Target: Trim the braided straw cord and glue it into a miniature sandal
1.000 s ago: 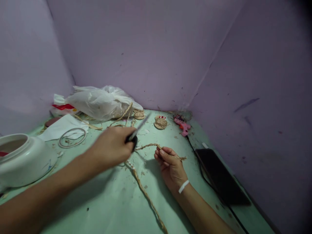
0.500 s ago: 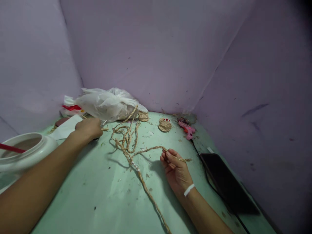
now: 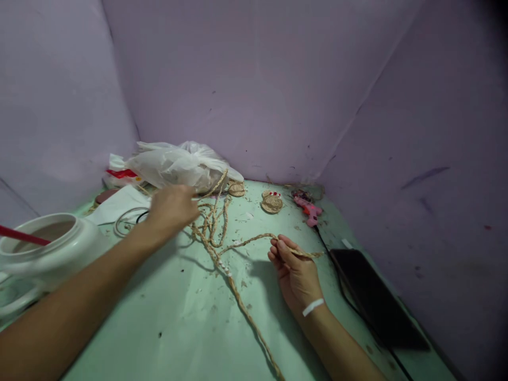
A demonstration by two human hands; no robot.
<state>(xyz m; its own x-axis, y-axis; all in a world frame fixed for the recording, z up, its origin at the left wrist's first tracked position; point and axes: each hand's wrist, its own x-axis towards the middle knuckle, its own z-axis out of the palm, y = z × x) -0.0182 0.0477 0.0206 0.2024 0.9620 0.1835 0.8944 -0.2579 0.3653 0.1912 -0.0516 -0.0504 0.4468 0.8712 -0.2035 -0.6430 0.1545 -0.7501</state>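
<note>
My right hand [image 3: 296,272] pinches the end of a tan braided rope [image 3: 254,242] between thumb and fingers, a short tail sticking out to the right. From there the rope runs left to a join wrapped in white, where a looped bundle of strands [image 3: 204,225] lies and a thicker braid [image 3: 254,325] leads toward me. My left hand [image 3: 174,209], slightly blurred, is closed just left of the bundle, in front of a white plastic bag [image 3: 178,164]. A thin dark piece shows beyond its knuckles; what it grips is hidden.
At left stands a white pot [image 3: 85,238] with a red stick [image 3: 24,235]. Small woven pieces [image 3: 272,202] lie near the back wall. A pink glue gun [image 3: 311,211], its black cord and a dark flat device [image 3: 377,296] are on the right. White paper [image 3: 119,203] lies behind the pot.
My left hand has moved right, from beside the white paper toward the rope bundle, uncovering a coiled wire. My right hand keeps its pinch on the rope. The view has shifted slightly.
</note>
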